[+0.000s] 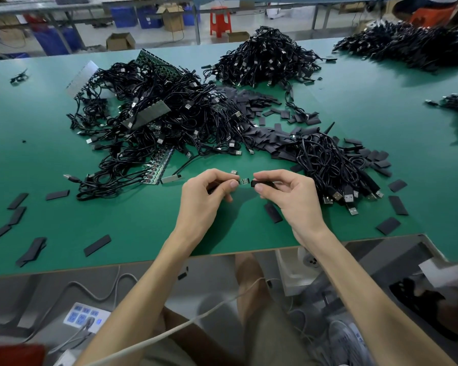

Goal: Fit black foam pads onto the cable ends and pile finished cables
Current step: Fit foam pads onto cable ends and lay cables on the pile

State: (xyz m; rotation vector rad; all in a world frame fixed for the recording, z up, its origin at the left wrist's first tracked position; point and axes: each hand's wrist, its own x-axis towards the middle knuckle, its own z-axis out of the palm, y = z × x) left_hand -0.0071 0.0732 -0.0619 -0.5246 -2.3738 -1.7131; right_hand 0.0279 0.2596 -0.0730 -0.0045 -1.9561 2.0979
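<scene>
— What sits closest?

— The person's lap (270, 336), with a pale cord (169, 332) running across it. Below and left of the wrists lies a white power strip (86, 317). Its blue-lit markings are too blurred to read.

— Any lettering up on the table?

— The green table (143, 233) carries black cables and pads. Any print on the plugs is too small to tell.

— The hands, then?

— The left hand (206, 191) pinches a cable end (243, 181) between thumb and forefinger, the other fingers curled beneath. Its small green board pokes out past the fingertips, toward the right hand (286, 194).

— And that one?

— It pinches a black foam pad (262, 184) between thumb and forefinger. The pad's end faces the board and is just beside it; whether they touch I cannot tell.

— Around them?

— A silver plug (233, 171) lies just beyond the left fingertips. One loose pad (273, 212) lies on the table under the right palm. A bundle of cables (336, 165) sits beyond the right knuckles, among scattered pads. A larger tangle (154, 122) lies beyond the left hand.
</scene>
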